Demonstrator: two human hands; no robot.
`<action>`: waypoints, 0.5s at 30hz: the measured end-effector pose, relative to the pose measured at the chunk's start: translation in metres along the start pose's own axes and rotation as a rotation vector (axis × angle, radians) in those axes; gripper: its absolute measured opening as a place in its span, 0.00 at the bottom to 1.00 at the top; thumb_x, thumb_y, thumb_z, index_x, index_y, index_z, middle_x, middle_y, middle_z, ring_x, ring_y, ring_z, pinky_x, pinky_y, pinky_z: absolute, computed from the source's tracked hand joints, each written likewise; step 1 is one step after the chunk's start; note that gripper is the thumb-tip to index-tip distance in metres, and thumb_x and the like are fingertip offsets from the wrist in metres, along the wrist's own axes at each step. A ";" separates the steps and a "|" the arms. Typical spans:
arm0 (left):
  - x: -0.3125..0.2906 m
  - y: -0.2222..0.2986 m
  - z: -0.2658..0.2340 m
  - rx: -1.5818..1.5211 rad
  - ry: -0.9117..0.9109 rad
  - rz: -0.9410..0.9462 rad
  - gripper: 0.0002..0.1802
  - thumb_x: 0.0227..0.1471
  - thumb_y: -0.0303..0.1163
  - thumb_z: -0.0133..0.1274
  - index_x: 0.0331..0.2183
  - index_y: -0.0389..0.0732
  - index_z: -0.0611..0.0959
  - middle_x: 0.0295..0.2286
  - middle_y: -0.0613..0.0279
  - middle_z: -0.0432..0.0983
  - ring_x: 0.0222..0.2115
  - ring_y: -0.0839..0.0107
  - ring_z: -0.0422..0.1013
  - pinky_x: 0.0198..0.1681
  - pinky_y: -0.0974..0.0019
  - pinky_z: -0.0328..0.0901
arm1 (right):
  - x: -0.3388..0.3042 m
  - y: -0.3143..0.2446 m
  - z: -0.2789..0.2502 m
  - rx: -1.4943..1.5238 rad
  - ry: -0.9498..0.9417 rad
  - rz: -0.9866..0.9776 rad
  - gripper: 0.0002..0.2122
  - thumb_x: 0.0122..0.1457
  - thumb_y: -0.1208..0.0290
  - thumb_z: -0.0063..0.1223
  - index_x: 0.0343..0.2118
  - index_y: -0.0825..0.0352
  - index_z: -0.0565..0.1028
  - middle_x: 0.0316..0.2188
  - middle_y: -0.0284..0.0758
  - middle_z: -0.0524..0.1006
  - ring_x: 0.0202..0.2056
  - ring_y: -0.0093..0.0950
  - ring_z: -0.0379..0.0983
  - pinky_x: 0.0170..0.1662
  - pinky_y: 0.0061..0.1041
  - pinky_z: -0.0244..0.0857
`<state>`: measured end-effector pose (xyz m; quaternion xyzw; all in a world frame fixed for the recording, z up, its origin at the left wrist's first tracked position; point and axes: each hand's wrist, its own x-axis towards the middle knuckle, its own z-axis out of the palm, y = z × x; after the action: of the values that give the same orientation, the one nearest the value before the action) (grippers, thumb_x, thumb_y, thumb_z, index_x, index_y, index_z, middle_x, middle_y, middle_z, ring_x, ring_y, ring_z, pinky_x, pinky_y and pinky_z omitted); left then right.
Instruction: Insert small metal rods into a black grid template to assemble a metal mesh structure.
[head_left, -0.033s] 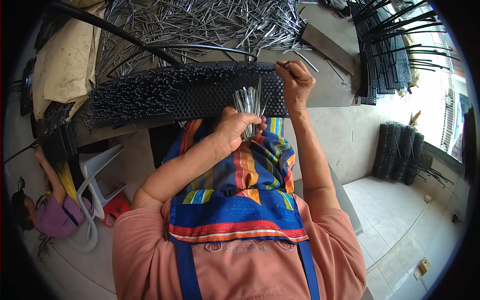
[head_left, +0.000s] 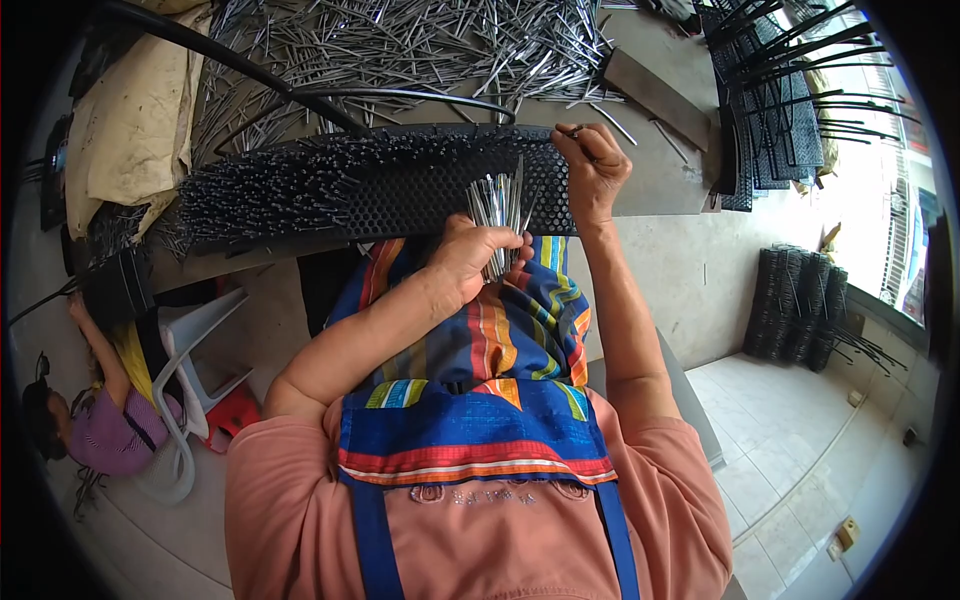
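A bundle of thin shiny metal strips (head_left: 495, 215) stands nearly upright, and my left hand (head_left: 470, 258) is wrapped round its lower part. Behind the bundle lies a long curved black perforated panel (head_left: 400, 205), full of small round holes. Many dark thin pieces (head_left: 265, 195) stick up from the panel's left part and along its far edge. At the panel's far right corner, my right hand (head_left: 598, 170) is closed, thumb against fingers. Something small and dark shows at its fingertips, too little to name.
Loose metal strips (head_left: 400, 50) lie heaped across the table beyond the panel. A curved black bar (head_left: 240, 68) crosses above its left side. A flat brown bar (head_left: 655, 97) and stacked black perforated panels (head_left: 765, 120) are at right. Another person (head_left: 120, 420) sits at far left.
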<state>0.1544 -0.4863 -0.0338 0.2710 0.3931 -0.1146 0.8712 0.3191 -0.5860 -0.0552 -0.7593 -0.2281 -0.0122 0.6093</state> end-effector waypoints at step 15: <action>-0.008 0.000 -0.007 -0.011 -0.008 0.069 0.07 0.44 0.17 0.55 0.31 0.30 0.81 0.27 0.53 0.80 0.24 0.66 0.77 0.23 0.64 0.74 | -0.015 0.001 0.008 -0.182 0.035 0.039 0.04 0.47 0.84 0.64 0.27 0.72 0.80 0.25 0.28 0.76 0.26 0.14 0.69 0.29 0.15 0.62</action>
<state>0.1453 -0.4823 -0.0313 0.2790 0.3805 -0.0835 0.8777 0.3046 -0.5839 -0.0629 -0.8154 -0.2004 -0.0344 0.5419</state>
